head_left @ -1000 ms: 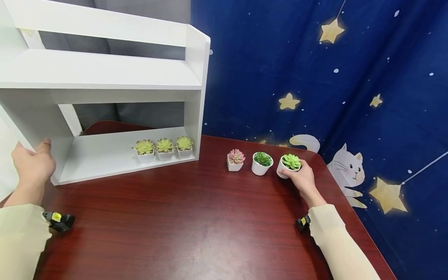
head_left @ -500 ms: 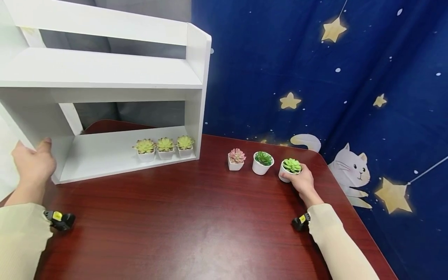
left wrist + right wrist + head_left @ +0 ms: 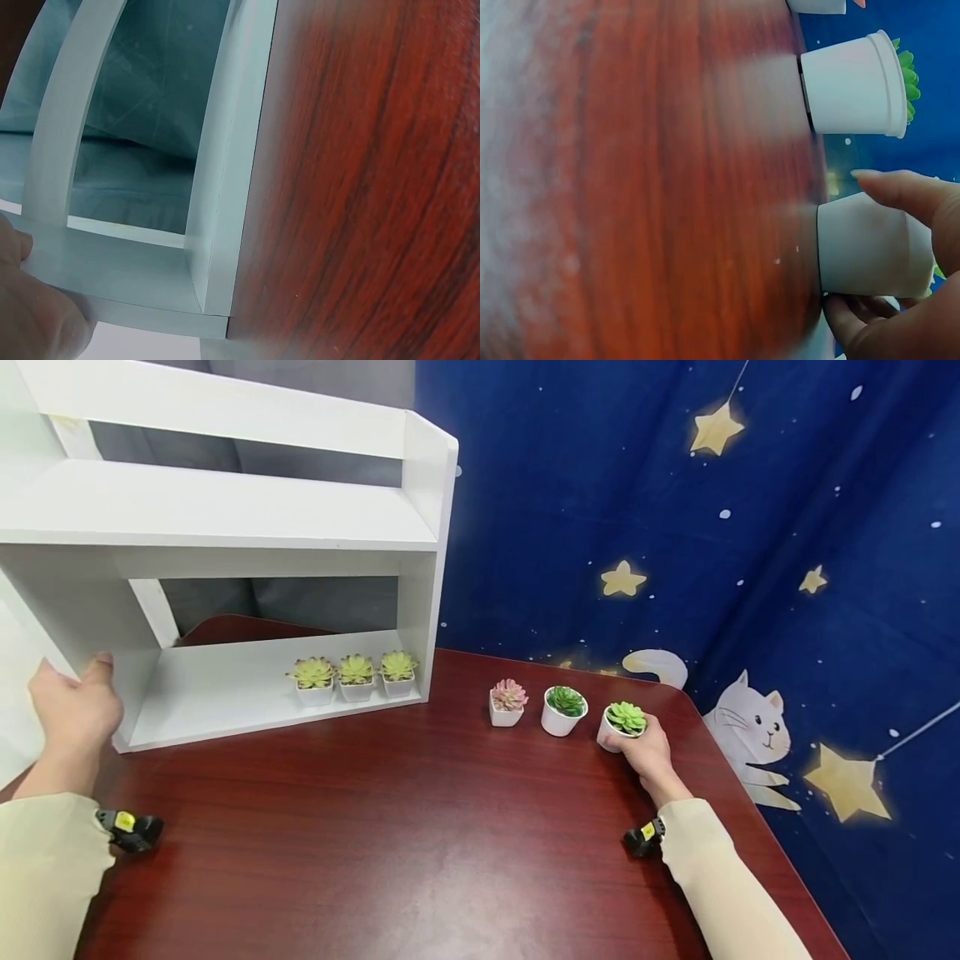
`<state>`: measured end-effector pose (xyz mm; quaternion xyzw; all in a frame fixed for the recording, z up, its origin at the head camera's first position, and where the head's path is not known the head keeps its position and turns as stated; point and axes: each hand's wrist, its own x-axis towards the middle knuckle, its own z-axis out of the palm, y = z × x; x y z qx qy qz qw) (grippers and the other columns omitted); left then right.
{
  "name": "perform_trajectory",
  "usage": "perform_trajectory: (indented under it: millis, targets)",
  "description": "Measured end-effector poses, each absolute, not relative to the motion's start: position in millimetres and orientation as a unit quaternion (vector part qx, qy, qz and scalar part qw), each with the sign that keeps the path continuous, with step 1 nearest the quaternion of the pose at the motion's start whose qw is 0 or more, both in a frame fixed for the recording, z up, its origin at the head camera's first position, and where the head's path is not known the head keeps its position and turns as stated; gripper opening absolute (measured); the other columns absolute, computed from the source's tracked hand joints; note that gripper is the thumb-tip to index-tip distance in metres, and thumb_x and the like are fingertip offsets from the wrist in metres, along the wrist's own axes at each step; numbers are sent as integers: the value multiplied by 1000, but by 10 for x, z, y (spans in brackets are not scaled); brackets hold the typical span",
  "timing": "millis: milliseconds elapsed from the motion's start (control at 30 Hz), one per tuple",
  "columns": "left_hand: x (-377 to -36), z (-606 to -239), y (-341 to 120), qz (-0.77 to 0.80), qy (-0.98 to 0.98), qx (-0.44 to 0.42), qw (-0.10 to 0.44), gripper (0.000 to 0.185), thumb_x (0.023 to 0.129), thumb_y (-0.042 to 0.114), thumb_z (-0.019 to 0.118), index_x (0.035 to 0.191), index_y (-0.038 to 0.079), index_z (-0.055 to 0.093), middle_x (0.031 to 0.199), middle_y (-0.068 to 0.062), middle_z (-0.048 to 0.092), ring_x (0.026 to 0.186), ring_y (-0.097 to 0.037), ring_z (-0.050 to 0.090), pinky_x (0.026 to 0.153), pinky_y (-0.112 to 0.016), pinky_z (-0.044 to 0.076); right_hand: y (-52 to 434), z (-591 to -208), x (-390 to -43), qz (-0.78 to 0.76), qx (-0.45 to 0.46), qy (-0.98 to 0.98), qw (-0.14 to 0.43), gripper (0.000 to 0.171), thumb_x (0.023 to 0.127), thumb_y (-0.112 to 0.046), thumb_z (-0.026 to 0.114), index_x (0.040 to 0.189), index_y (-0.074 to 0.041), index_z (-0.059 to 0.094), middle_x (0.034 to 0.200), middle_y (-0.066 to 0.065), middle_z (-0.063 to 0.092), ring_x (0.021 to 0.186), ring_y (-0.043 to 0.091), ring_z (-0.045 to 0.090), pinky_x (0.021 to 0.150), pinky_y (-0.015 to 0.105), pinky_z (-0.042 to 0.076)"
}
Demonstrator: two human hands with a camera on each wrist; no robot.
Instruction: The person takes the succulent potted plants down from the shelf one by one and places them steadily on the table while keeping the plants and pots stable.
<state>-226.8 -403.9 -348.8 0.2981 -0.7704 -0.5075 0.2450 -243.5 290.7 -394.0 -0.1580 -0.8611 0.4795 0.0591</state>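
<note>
A person sits at a dark red wooden tabletop (image 3: 390,835), seen from a head-worn camera. At about ten o'clock stands a white two-tier shelf unit (image 3: 225,518). Three small square white pots of yellow-green succulents (image 3: 354,675) already stand in a row at the right end of its lowest shelf, touching or nearly so.

Outside the unit, at about two o'clock, three more little plants stand in a line on the tabletop: a pink succulent in a square pot (image 3: 507,703), a dark green one in a round pot (image 3: 562,710), and a bright green succulent in a round white pot (image 3: 622,725) at the right end. Judging from this, half the plants are shelved and these three are left.

The right hand (image 3: 651,753) wraps the rightmost pot, thumb on one side and fingers curled round the other; the wrist view shows the pot's base on the wood. The left hand (image 3: 73,714) rests on the shelf unit's left upright with fingers fairly straight, steadying it. Behind hangs a blue starry cloth with a white cat (image 3: 750,727).
</note>
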Motion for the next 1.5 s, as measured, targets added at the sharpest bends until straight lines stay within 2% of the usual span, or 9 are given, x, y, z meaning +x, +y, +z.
perform_trajectory:
  millis: [200,367,500,667,800,1067,1167,1300,1500]
  targets:
    - [-2247,-3482,-3995,-499,-778,295,243,52,106,30,37,157,38,28,166,7,30,152,-9,26,127,-32,22,2833,-3841,-2332,491,-154,-854,76,104,78,-14,84,158,-3,18,157,24,34,141,36,35,123,50,30]
    - [-2248,-3473,-4006,-500,-777,292,246,51,106,30,37,156,40,30,165,9,32,152,-8,28,127,-33,23,2701,-3656,-2228,434,-154,-877,138,110,74,-18,88,159,-6,19,157,25,32,142,39,35,121,53,30]
    - [-2240,-3468,-4002,-508,-773,287,251,51,106,29,38,156,38,32,164,9,34,149,-5,30,127,-31,23,2517,-3489,-2152,400,-124,-888,187,104,75,-23,89,157,-10,27,155,24,36,140,39,37,119,54,32]
    - [-2235,-3482,-4015,-507,-774,286,248,51,106,29,38,156,39,31,165,8,32,151,-7,28,127,-32,22,2172,-3289,-2069,403,-44,-889,211,83,76,-22,88,147,-11,47,148,18,48,135,35,47,115,51,39]
    - [-2227,-3493,-4025,-501,-779,287,245,52,106,30,37,156,40,29,166,7,31,153,-10,26,128,-33,22,1859,-3189,-2024,462,28,-867,185,71,78,-14,87,140,-6,54,143,17,53,133,35,52,114,48,45]
    - [-2225,-3449,-3981,-495,-785,273,253,51,106,29,37,157,33,32,165,2,33,152,-12,28,127,-34,23,1283,-3268,-2017,535,97,-830,122,65,77,-7,86,134,0,56,135,19,63,127,37,60,109,48,49]
    - [-2227,-3445,-3974,-495,-786,268,255,51,106,29,37,157,35,32,165,2,33,153,-13,28,128,-34,22,1107,-3339,-2040,553,116,-819,102,63,77,-5,85,134,0,56,131,21,65,123,37,63,106,50,51]
    - [-2227,-3453,-3988,-498,-786,269,250,51,107,30,37,157,37,30,166,4,32,154,-14,27,128,-36,22,888,-3398,-2073,564,126,-813,71,60,80,-9,83,134,-3,57,129,20,67,118,33,67,103,49,54]
    - [-2220,-3474,-4005,-495,-786,271,253,51,107,30,37,157,37,30,166,4,32,154,-14,27,128,-36,22,609,-3415,-2126,561,115,-819,30,61,82,-16,82,137,-5,56,133,19,66,122,34,66,102,45,55]
